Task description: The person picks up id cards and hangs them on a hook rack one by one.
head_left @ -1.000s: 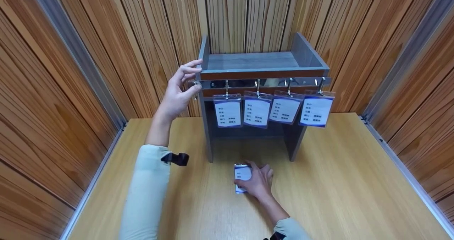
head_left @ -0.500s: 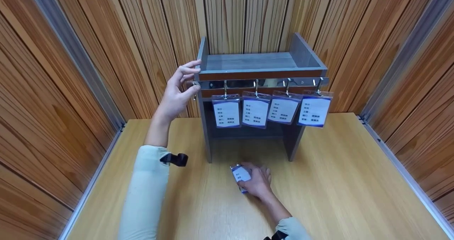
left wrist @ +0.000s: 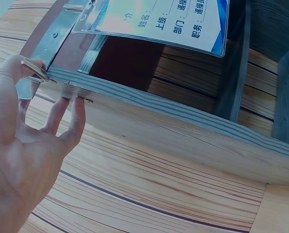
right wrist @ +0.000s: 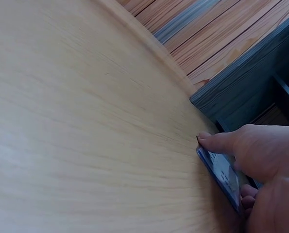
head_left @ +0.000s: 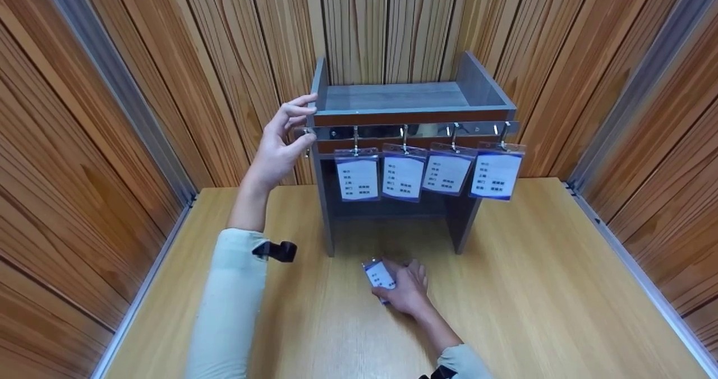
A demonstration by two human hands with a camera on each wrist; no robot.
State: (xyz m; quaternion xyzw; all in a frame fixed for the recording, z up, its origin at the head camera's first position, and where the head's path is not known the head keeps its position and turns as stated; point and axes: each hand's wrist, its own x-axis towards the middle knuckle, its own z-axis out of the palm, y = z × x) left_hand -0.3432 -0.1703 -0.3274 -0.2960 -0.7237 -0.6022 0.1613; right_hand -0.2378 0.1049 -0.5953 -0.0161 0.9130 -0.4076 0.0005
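My right hand (head_left: 408, 290) pinches a badge holder (head_left: 381, 274) low over the table in front of the desktop shelf (head_left: 464, 222). Its printed face, white with blue borders, slants upward, and part of it lies behind the thumb. The right wrist view shows the thumb along one edge of this badge holder (right wrist: 221, 170), which is tilted on the wood. Up at the shelf's left front corner, my left hand (head_left: 279, 146) grips the side panel. In the left wrist view its thumb is by a metal hook (left wrist: 35, 70) and its fingertips touch the panel's outer face.
Several badge holders (head_left: 401, 172) hang from hooks on the metal rail (head_left: 426, 130) across the shelf's front. The shelf's low legs stand on the wooden table (head_left: 561, 289). Wood-plank walls (head_left: 101, 115) enclose the table at the back and both sides.
The badge holder in my right hand has turned, its top swinging left, from straight to slanted. My left hand keeps its hold on the shelf corner.
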